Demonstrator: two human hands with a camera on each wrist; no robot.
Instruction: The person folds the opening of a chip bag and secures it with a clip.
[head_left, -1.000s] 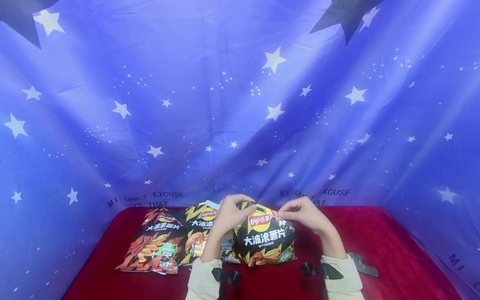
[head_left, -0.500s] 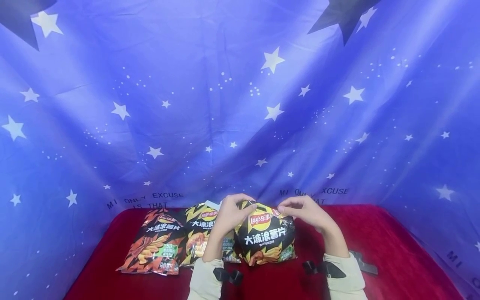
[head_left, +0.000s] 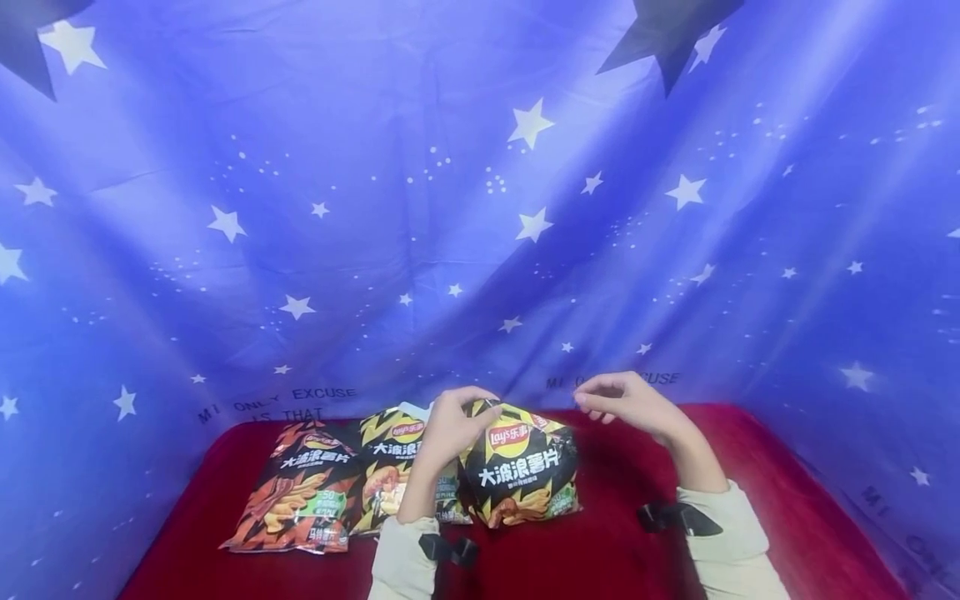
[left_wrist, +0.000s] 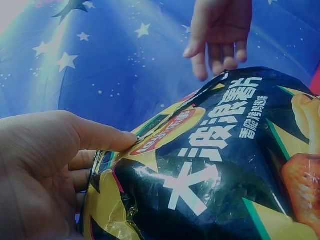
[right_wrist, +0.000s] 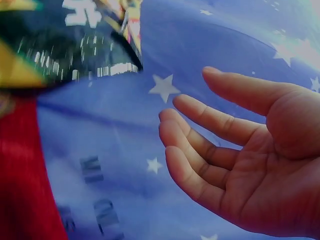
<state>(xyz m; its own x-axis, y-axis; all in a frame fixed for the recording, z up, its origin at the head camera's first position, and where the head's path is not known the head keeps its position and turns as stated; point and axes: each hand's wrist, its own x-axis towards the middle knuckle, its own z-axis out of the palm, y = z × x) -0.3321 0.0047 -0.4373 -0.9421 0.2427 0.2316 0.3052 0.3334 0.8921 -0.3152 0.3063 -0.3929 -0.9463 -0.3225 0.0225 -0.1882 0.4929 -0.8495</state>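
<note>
A black and yellow potato chip bag (head_left: 521, 475) stands tilted on the red cloth, its printed front facing me. At its top left corner my left hand (head_left: 450, 429) pinches the edge between thumb and fingers. The left wrist view shows the thumb pressed on the front of the chip bag (left_wrist: 215, 185), with the other fingers behind it. My right hand (head_left: 630, 406) hangs in the air to the right of the bag, apart from it. In the right wrist view that right hand (right_wrist: 240, 155) has loosely bent fingers and holds nothing.
Left of the held bag lies another yellow and black chip bag (head_left: 382, 479), partly hidden behind my left forearm. A red and black chip bag (head_left: 296, 492) lies farther left. The red cloth (head_left: 570, 558) covers the table, and a blue star-printed curtain (head_left: 375, 208) hangs behind.
My right hand has let go of the bag's top right edge and moved right and up, away from it. The left hand keeps its grip. The head view has shifted slightly.
</note>
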